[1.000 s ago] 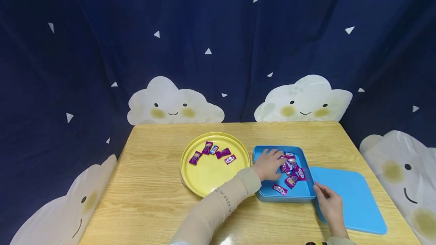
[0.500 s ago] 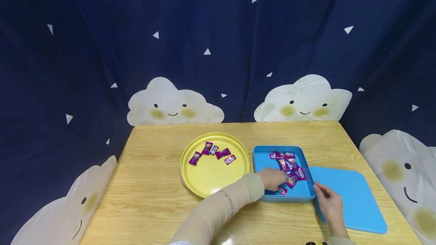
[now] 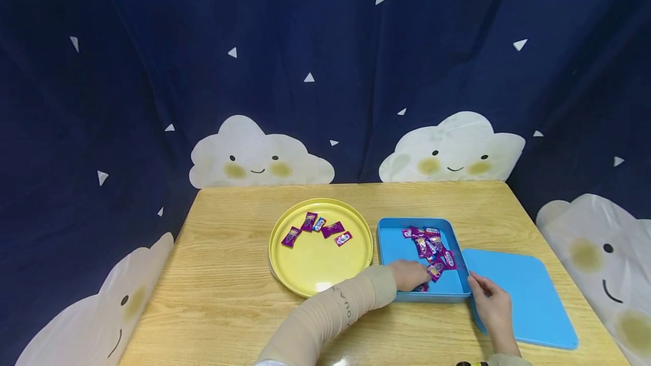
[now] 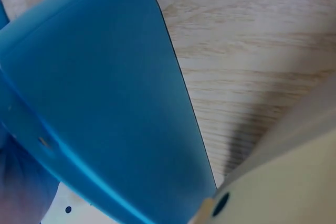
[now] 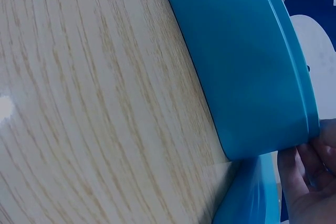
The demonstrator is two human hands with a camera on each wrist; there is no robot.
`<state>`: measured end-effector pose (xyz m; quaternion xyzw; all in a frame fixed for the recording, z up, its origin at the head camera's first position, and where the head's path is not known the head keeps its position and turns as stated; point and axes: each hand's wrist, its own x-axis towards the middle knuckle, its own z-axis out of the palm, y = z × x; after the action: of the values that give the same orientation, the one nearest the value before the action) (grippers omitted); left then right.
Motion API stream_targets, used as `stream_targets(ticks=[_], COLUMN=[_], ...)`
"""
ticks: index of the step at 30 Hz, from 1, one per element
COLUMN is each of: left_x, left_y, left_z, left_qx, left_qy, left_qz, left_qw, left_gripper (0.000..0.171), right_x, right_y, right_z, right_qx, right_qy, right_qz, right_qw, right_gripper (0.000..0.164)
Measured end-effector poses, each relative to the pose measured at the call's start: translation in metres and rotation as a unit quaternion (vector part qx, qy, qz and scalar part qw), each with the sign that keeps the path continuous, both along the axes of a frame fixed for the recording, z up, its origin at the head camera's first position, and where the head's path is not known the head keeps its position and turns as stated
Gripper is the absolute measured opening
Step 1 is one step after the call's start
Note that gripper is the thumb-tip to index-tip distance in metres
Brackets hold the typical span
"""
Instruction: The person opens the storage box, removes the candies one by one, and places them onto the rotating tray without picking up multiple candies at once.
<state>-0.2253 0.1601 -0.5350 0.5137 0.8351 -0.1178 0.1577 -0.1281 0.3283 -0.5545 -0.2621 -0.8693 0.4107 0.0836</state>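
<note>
Inside the blue box [image 3: 389,242], my left hand [image 3: 409,275] is low at the near side, fingers pointing down over a small wrapped candy [image 3: 421,287]. Its fingertips are hidden, so I cannot tell whether they pinch the candy. The left wrist view has mostly the box's outer wall [image 4: 115,93]. Several more purple and pink wrapped candies [image 3: 429,243] lie heaped toward the box's far right. My right hand [image 3: 493,301] grips the box's near right corner, thumb and fingers at the rim [image 5: 313,124].
A round yellow tray [image 3: 320,267] left of the box bears several wrapped candies [image 3: 333,229]. The flat blue lid [image 3: 539,304] lies to the right, under my right hand. All stand on a wooden table [image 3: 218,275] with a dark blue curtain [image 3: 285,33] behind.
My left hand has come from above the candy heap down to the near side of the box, its spread fingers now pointing downward. The right hand stays at the corner.
</note>
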Motion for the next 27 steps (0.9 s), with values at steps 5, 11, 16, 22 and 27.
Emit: stream_targets(ticks=[5,11,16,22,27], left_x=[0.000,0.001,0.003,0.001,-0.005], left_y=[0.001,0.001,0.000,-0.001,-0.004], left_z=[-0.003,-0.004,-0.002,-0.001,0.003], left_qx=[0.005,0.003,0.000,0.017,0.043], left_qy=[-0.004,-0.001,-0.006,-0.021,-0.034], left_qz=[0.001,0.001,0.000,0.018,0.042], left_qw=[1.0000,1.0000,1.0000,0.9995,0.9976], left_gripper=[0.028,0.027,0.029,0.031,0.032], right_x=[0.000,0.000,-0.002,-0.010,-0.005], right_y=[0.001,0.001,0.003,0.023,0.010], right_z=[-0.001,-0.001,-0.006,-0.046,-0.020], right_qx=[-0.001,-0.001,0.001,0.041,0.014], right_qy=[0.000,0.000,0.000,0.023,0.022], right_qz=[-0.002,-0.001,-0.002,0.002,0.004], right_qw=[1.000,1.000,1.000,0.999,1.000], right_gripper=[0.042,0.042,0.041,0.050,0.044])
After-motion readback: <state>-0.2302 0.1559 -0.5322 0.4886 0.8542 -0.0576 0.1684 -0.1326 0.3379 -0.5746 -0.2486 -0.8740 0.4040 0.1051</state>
